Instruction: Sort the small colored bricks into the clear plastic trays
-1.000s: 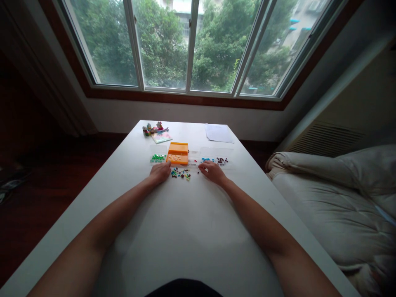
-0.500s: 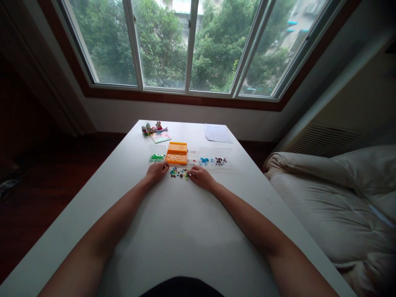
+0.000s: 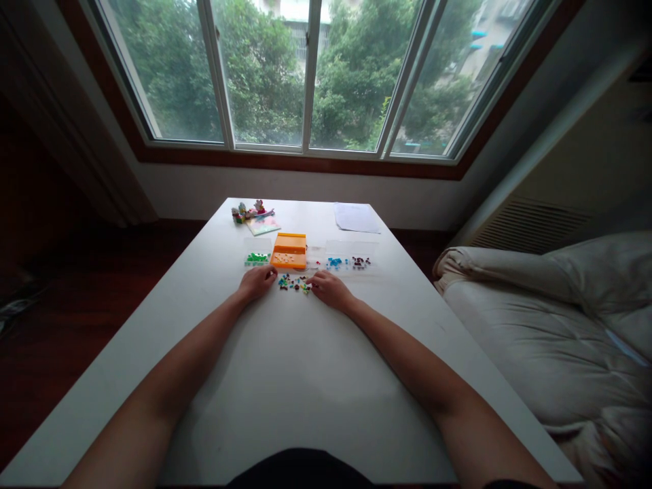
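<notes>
On the white table, a loose pile of small mixed-colour pieces [image 3: 293, 284] lies between my two hands. My left hand [image 3: 258, 281] rests just left of the pile, its fingers curled together; anything inside them is hidden. At the pile's right edge is my right hand [image 3: 329, 288], palm down, with the fingertips drawn together among the pieces. Whatever it pinches is too small to make out. Just beyond the hands stands an open orange case [image 3: 290, 250] with small pale pieces in its near half.
A clear box of green pieces [image 3: 257, 258] stands left of the case. To its right, a clear box holds blue pieces [image 3: 336, 263] and dark brown pieces [image 3: 361, 262]. Toward the window are small toy figures [image 3: 247, 211], a pastel card [image 3: 263, 225] and white papers [image 3: 356, 218].
My right hand has shifted very slightly at the pile's right edge. The left hand keeps its place and curled shape. The whole view has tilted a little.
</notes>
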Tool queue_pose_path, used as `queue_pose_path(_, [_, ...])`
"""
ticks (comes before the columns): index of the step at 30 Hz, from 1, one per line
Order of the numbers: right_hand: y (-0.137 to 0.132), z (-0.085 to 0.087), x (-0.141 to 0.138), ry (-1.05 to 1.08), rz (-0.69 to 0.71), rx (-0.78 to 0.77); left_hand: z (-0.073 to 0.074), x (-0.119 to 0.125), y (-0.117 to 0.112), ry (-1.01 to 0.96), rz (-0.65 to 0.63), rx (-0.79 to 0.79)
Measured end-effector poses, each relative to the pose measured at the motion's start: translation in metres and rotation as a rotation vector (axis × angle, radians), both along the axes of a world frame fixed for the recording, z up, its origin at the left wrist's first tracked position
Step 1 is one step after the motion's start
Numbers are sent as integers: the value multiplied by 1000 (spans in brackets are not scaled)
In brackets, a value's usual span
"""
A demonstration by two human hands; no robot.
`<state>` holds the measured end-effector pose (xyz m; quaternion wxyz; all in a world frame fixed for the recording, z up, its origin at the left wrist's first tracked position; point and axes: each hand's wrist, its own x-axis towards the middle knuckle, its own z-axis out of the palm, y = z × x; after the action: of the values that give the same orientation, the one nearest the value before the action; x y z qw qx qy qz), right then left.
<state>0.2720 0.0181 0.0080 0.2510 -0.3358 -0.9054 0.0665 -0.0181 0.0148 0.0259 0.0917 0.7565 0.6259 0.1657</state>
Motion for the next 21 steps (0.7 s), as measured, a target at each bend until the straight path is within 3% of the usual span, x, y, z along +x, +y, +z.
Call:
queue_pose_path(8, [-3, 0, -1, -45, -2, 36, -2, -2, 2, -3, -6, -3])
queue_pose_path(21, [4, 1, 14, -2, 2, -35, -3, -4, 2, -20, -24, 8])
